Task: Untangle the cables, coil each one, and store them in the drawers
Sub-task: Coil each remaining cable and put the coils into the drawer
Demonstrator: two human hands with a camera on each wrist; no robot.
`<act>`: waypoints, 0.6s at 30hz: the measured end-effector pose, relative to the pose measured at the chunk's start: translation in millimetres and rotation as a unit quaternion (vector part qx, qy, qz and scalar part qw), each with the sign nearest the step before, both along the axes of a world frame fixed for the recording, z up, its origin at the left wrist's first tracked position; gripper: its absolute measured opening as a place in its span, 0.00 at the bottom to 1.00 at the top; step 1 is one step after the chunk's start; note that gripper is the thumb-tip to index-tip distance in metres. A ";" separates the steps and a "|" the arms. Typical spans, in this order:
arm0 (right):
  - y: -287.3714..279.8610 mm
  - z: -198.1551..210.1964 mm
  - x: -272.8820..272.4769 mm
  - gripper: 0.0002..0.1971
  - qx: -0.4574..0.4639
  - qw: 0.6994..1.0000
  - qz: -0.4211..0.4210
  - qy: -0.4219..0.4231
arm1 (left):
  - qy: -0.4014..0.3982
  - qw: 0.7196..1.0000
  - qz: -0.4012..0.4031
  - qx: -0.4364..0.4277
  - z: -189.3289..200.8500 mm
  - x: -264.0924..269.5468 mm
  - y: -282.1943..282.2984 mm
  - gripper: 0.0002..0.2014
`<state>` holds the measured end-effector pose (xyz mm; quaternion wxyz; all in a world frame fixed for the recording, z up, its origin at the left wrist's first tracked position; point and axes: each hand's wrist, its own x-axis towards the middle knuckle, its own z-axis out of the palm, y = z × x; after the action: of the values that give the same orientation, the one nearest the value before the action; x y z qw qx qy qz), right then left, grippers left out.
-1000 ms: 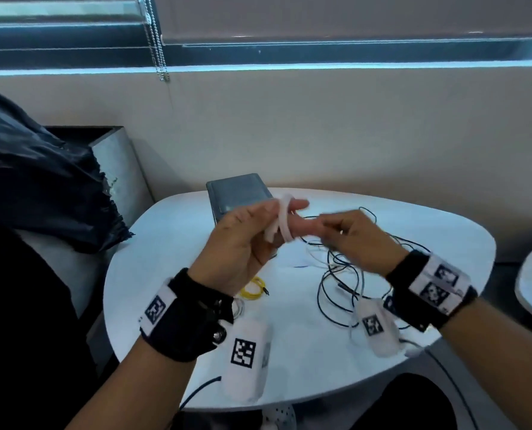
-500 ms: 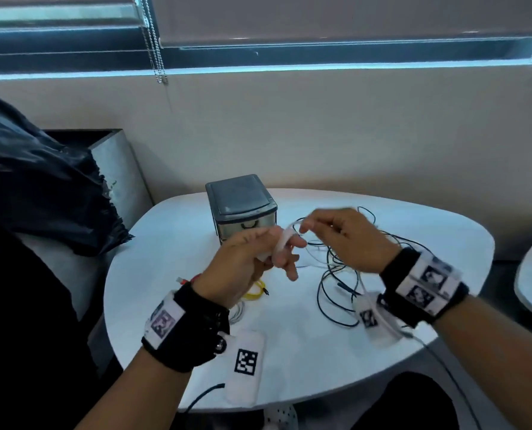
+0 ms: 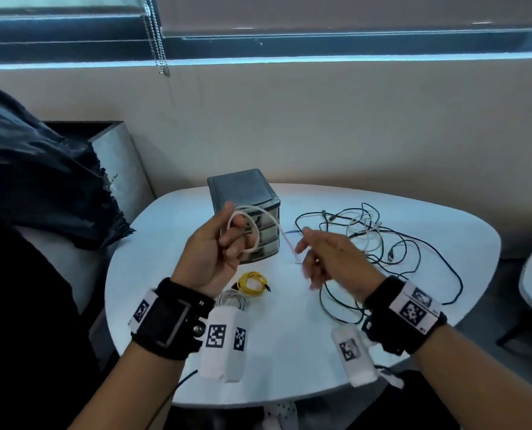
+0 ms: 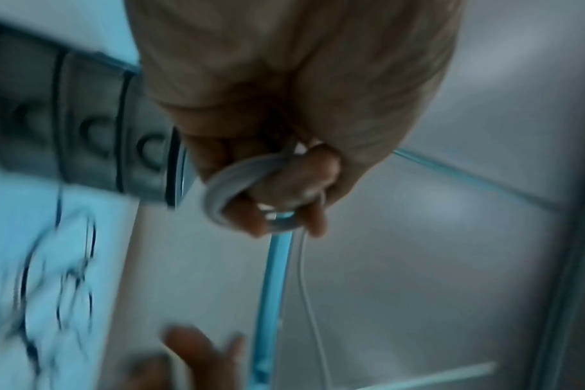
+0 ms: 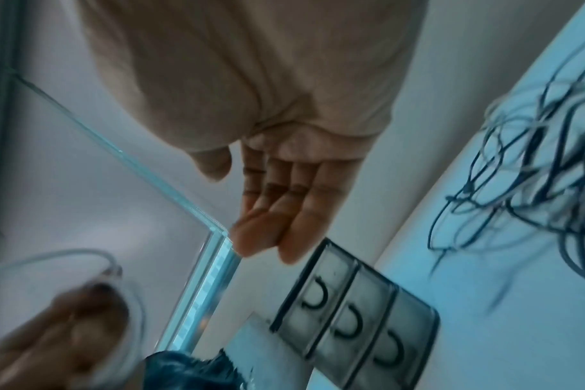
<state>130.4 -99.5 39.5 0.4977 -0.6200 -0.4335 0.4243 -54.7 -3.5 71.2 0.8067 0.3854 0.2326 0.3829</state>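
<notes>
My left hand (image 3: 227, 240) is raised in front of the drawer unit (image 3: 246, 187) and holds a white cable (image 3: 254, 226) looped round its curled fingers. The left wrist view shows the loops (image 4: 217, 190) wrapped on the fingers (image 4: 251, 221), with a thin tail hanging down. That tail slants toward my right hand (image 3: 320, 256), which hovers just to the right. In the right wrist view its fingers (image 5: 277, 211) are straight and hold nothing. A tangle of black and white cables (image 3: 382, 240) lies on the table behind the right hand.
A coiled yellow cable (image 3: 252, 282) and a coiled pale cable (image 3: 232, 299) lie on the white table (image 3: 289, 352) below my left hand. The drawer unit's three drawers (image 5: 351, 316) are closed. A dark bag and a grey bin stand at the left.
My right hand was pinching the white cable at my left fingers; it has let go, opened and drawn away to the right. The left hand now carries more loops.
</notes>
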 end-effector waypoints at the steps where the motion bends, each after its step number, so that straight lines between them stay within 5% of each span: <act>1: 4.4 1.9 7.0 0.21 0.008 0.999 -0.030 0.012 | 0.090 0.994 0.002 0.064 0.4 -2.5 3.3 0.19; 3: 13.5 7.0 23.6 0.18 0.040 0.996 -0.081 -0.010 | 0.291 0.933 0.003 0.212 -2.5 -4.5 7.3 0.21; 5: 21.0 17.0 38.7 0.15 0.079 0.987 -0.117 -0.082 | 0.408 0.859 -0.004 0.308 -8.4 -2.7 9.2 0.22; 11: 17.8 41.2 30.5 0.10 0.069 0.962 0.021 -0.263 | 0.499 0.753 -0.003 0.429 -13.7 7.6 11.4 0.23; 14: 10.8 42.0 19.6 0.05 0.040 0.950 0.062 -0.302 | 0.426 0.835 -0.016 0.347 -5.4 13.1 10.0 0.22; 18: 10.3 28.4 -11.9 0.09 0.125 0.979 0.111 -0.114 | 0.245 0.938 -0.051 0.240 14.6 29.8 -2.3 0.20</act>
<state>118.5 -89.1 67.9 0.4687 -0.5452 -0.6028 0.3461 -24.8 -5.9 85.7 0.6270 0.6604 0.3045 0.2794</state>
